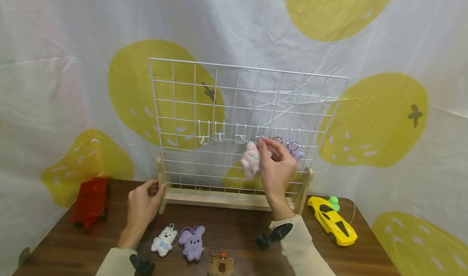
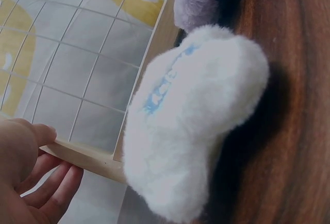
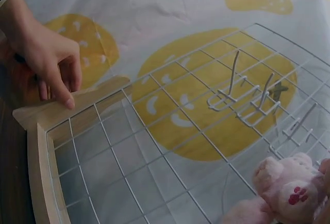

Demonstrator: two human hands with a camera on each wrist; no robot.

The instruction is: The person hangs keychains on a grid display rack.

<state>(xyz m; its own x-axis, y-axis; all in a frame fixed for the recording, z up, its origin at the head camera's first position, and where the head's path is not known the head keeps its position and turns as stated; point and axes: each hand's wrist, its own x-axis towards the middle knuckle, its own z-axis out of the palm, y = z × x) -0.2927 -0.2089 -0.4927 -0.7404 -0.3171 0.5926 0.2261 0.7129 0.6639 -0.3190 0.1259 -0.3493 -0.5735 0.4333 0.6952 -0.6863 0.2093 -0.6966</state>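
My right hand is raised at the white wire grid and pinches the top of a pink plush keychain, close to a hook. The ring itself is mostly hidden by the fingertips. In the right wrist view the pink plush shows a dark pink paw mark. My left hand holds the left wooden upright of the stand, thumb on one side and fingers on the other. Behind my right hand, a purple plush keychain hangs from a hook, beside another ring.
White hooks hang on the grid's left half. On the brown table lie a white plush keychain, a purple one and a brown bear one. A red toy vehicle stands left, a yellow toy car right beside a green object.
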